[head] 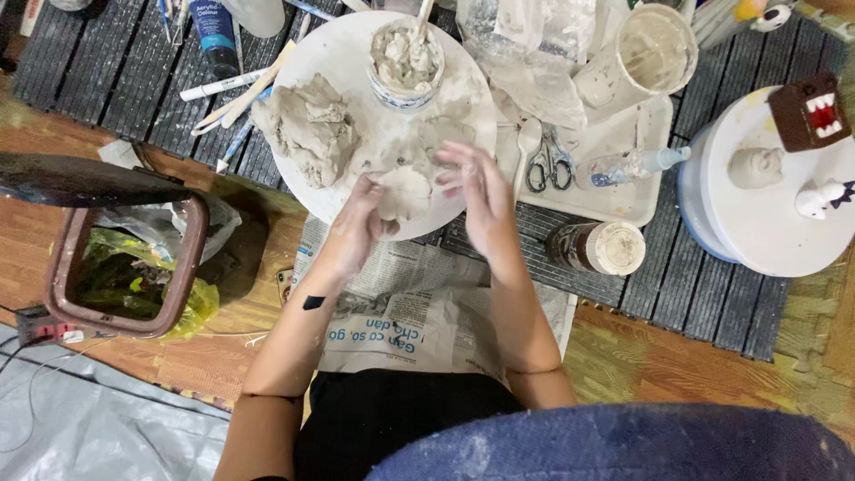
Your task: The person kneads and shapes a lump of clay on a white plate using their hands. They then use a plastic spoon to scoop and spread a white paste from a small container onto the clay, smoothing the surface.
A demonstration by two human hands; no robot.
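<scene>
Your flattened clay disc (403, 191) sits at the near rim of the round white board (338, 53), cupped from below in your left hand (361, 223). Your right hand (476, 191) hovers just beside it at 3 o'clock, fingers spread wide, holding nothing. At 10 o'clock lies the big clay lump (307, 125); at 12 o'clock stands a cup of clay slip (407, 62). Scissors (548, 162) rest on the tray (623, 200) at 3 o'clock. Newspaper (419, 303) lies at 6 o'clock.

clay lump (307, 125) left on round board (463, 89), cup (406, 55) behind, scissors (548, 162) right
</scene>
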